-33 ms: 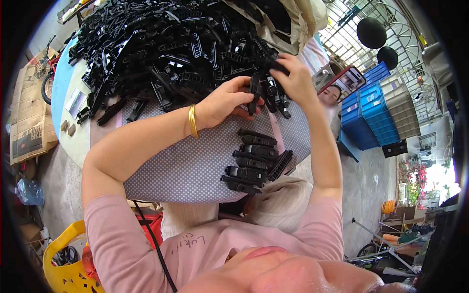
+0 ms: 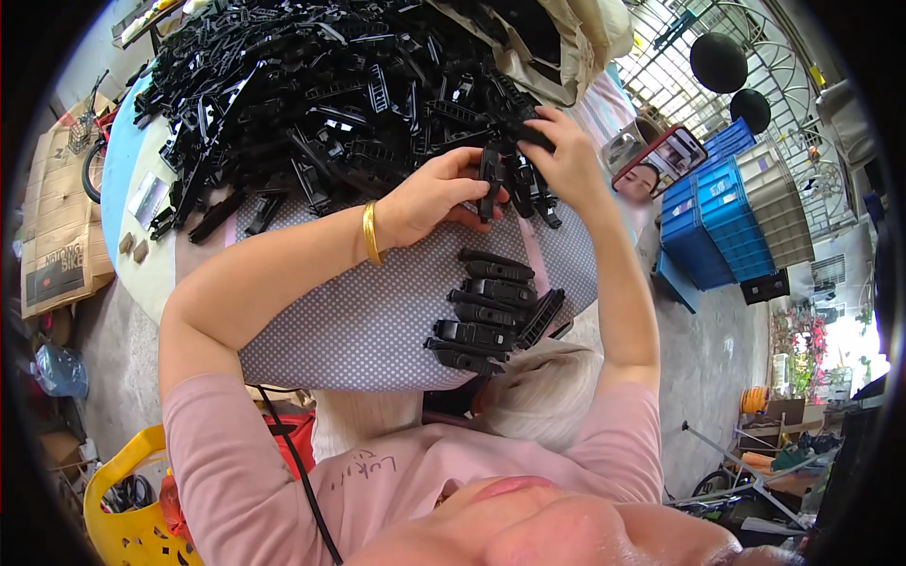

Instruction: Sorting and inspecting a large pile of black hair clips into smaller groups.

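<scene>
The person's left hand (image 2: 425,200) pinches a slim black plastic part (image 2: 491,181) between thumb and fingers, its long axis running roughly near to far. The right hand (image 2: 568,158) is just right of it and slightly farther, fingers curled at the near right edge of the heap of black parts (image 2: 283,123); whether they grip a piece cannot be told. Nearer the person, a row of black parts (image 2: 485,314) lies mostly left to right, crosswise to the held one.
</scene>
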Tool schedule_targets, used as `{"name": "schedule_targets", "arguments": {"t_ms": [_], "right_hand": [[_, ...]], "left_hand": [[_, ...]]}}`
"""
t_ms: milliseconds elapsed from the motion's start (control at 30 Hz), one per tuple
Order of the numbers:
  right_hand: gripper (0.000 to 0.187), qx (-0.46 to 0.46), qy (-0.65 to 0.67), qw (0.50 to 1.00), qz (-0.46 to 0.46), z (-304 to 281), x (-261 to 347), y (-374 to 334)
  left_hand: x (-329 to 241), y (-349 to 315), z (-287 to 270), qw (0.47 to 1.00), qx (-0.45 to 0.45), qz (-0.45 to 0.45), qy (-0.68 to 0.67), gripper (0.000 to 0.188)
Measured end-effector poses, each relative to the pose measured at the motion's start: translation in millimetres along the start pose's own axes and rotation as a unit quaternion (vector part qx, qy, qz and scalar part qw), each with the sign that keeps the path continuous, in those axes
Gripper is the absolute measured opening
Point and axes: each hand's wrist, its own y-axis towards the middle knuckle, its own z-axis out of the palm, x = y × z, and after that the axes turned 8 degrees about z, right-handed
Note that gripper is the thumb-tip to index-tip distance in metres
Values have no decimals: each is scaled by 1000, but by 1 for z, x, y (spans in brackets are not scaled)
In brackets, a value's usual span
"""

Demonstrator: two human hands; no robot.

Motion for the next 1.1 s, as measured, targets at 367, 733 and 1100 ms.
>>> {"name": "schedule_targets", "arguments": {"t_ms": [367, 733, 1100], "right_hand": [[27, 61, 202, 975, 67, -26, 38, -38], [43, 125, 499, 843, 156, -24, 52, -53], [24, 70, 287, 947, 124, 0, 56, -57]], "left_hand": [[0, -7, 11, 1000, 1, 10, 15, 38], [4, -7, 8, 984, -40, 94, 144, 29], [12, -13, 13, 932, -84, 193, 295, 34]]}}
